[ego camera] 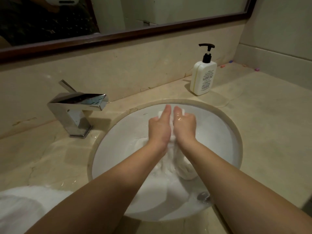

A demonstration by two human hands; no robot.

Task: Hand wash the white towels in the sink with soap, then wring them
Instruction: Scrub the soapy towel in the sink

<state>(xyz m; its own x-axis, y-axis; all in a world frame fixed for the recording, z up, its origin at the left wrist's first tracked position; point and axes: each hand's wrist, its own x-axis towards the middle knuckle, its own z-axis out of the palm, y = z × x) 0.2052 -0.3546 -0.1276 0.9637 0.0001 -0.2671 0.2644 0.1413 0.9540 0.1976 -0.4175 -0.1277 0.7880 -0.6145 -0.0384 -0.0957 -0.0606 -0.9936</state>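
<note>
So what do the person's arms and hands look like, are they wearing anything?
Both arms are bare right up to the bottom edge of the picture: no sleeves show. The left hand and the right hand wear no gloves, and I see no rings, watch or bracelets. The right hand looks wet and shiny on top. The fingernails are hard to make out from this view.

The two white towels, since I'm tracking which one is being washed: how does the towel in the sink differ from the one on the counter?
The towel in the sink is pressed between the left hand and right hand; the towel on the counter lies untouched. The sink towel is bunched into a narrow, wet-looking rope trailing down into the basin; the counter towel lies in a broad heap at the near left. Both are white.
</note>
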